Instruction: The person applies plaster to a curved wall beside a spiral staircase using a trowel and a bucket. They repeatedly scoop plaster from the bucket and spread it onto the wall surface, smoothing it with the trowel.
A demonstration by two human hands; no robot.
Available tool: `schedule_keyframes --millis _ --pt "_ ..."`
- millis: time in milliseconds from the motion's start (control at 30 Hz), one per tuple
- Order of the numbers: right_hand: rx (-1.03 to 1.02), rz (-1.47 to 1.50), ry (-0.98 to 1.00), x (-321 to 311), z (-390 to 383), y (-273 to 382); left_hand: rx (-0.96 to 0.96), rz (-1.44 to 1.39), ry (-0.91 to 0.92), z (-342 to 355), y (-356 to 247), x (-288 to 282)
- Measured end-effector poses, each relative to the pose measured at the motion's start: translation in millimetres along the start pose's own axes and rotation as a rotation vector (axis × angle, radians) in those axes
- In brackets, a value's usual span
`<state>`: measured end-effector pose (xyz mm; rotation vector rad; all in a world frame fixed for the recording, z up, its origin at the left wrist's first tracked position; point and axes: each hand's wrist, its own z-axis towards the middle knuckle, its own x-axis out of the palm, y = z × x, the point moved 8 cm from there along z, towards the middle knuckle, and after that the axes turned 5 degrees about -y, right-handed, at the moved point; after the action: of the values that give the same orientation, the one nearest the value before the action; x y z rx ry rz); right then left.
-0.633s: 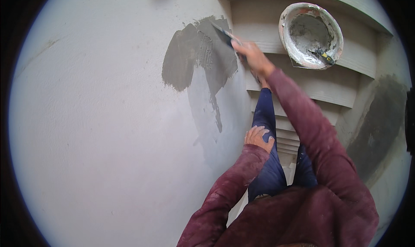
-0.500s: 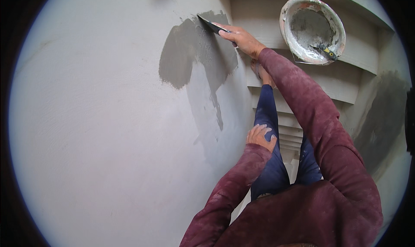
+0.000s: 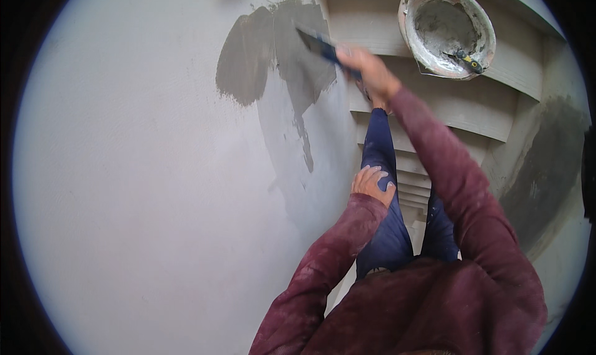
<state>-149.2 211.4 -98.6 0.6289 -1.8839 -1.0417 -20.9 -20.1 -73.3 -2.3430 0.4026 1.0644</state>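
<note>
My right hand [image 3: 371, 70], smeared by motion, is closed around the blue handle of a putty knife [image 3: 318, 45]. Its dark blade slants up and left in front of a patch of wet grey plaster [image 3: 245, 63] on the pale wall [image 3: 136, 193]. Whether the blade touches the plaster, I cannot tell. Thin grey streaks run down below the patch. My left hand [image 3: 372, 185], dusty and with nothing in it, rests on my blue-trousered leg [image 3: 380, 144], fingers spread.
On the steps at the upper right stands a bucket [image 3: 406, 29] caked with plaster, grey mix inside. A yellow-and-black-handled tool [image 3: 469, 62] lies across its rim. Pale stairs [image 3: 472, 109] descend beneath me. A dark grey patch [image 3: 543, 175] covers part of the right wall.
My right hand has drawn the putty knife right and slightly down from the top of the patch, turning its blade. My left hand stays on my leg. The view has shifted slightly.
</note>
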Motion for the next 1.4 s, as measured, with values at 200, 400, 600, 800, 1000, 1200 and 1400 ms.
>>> schedule_keyframes --millis 200,400,600,800,1000,1200,1400 --pt "-0.02 -0.122 0.058 17 30 27 0.02 -0.049 -0.011 -4 1 14" --pt "-0.216 -0.238 0.4 107 -84 -11 0.012 -0.06 0.011 -5 7 25" --pt "0.11 -0.039 0.117 21 -51 -55 0.008 -0.01 0.057 -8 4 18" --pt "-0.031 -0.012 -0.191 -29 51 -43 0.027 -0.025 0.091 -6 2 19" --pt "-0.292 -0.347 -0.314 78 -16 -65 0.026 -0.078 0.082 4 5 12" --pt "-0.151 -0.126 0.094 41 -47 -67 0.072 -0.018 0.016 3 17 -3" --pt "-0.097 -0.237 -0.053 -46 78 -33 0.102 -0.059 0.077 6 2 5"
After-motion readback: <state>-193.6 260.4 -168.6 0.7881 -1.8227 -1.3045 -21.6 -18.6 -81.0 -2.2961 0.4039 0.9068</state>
